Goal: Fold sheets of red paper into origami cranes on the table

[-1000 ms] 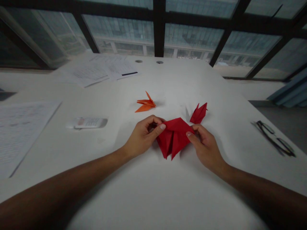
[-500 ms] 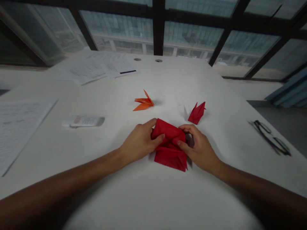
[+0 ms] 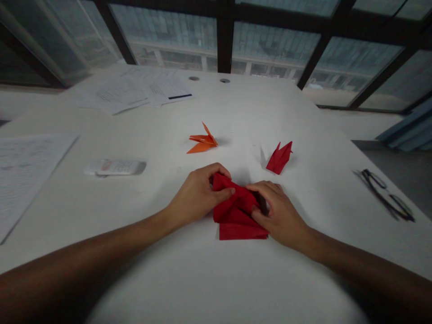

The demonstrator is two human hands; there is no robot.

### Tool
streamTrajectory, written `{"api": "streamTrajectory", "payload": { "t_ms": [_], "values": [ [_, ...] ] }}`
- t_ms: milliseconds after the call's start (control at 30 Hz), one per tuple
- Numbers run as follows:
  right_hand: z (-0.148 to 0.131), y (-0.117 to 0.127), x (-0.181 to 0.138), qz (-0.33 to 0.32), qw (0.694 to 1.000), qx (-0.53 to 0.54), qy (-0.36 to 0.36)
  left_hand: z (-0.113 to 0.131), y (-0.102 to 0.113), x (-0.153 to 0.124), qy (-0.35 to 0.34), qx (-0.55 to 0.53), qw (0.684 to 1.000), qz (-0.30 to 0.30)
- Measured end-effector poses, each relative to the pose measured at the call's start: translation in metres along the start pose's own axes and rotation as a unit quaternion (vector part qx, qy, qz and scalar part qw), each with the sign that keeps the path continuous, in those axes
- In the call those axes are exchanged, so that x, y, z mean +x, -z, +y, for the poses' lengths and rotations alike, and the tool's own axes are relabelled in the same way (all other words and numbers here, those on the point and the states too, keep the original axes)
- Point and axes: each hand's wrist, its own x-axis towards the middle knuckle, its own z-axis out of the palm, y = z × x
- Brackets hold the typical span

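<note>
A partly folded sheet of red paper [image 3: 241, 230] is held just above the white table [image 3: 209, 283], its lower flap lying flat toward me. My left hand [image 3: 202, 191] pinches its upper left corner, thumb in front and fingers behind. On the right side, my right hand [image 3: 278, 209] grips the paper between thumb and fingers, and part of the edge there is hidden. Beyond my hands lie an orange folded paper crane [image 3: 204, 141] and, farther right, a small red folded paper piece [image 3: 279, 158].
At the left lies a white tube-like item [image 3: 118, 167] with print on it, near a printed sheet [image 3: 30, 171]. More papers [image 3: 124, 92] are spread at the back left. Black-framed glasses [image 3: 386, 193] rest by the right table edge. Windows [image 3: 273, 49] stand behind the table.
My left fingers have curled over the paper's top corner and my right fingers have moved down slightly, bending its upper layer. The lower flap now lies straighter. The view has shifted a little.
</note>
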Motion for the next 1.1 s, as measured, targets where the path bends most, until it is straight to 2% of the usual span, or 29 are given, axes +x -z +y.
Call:
{"api": "streamTrajectory", "payload": {
  "t_ms": [100,200,367,533,767,1100],
  "values": [
    [0.0,0.0,-0.002,0.009,1.0,0.012,-0.004,-0.003,-0.001,0.002,0.014,-0.049,0.999,0.006],
    [-0.001,0.0,-0.005,0.028,0.999,0.03,-0.025,-0.002,-0.002,0.001,0.016,-0.04,0.999,0.019],
    [-0.004,-0.002,-0.007,0.019,0.998,-0.002,-0.063,0.006,0.002,-0.003,-0.027,0.038,0.998,0.04],
    [-0.008,-0.004,-0.006,-0.018,0.997,-0.077,-0.015,0.01,0.008,-0.002,-0.054,0.122,0.99,0.044],
    [-0.006,-0.005,-0.006,-0.031,0.995,-0.09,-0.013,0.012,0.015,-0.001,-0.036,0.222,0.973,0.047],
    [-0.009,-0.005,-0.013,-0.031,0.989,-0.114,0.093,-0.003,0.013,0.013,-0.052,0.053,0.997,-0.012]
  ]
}}
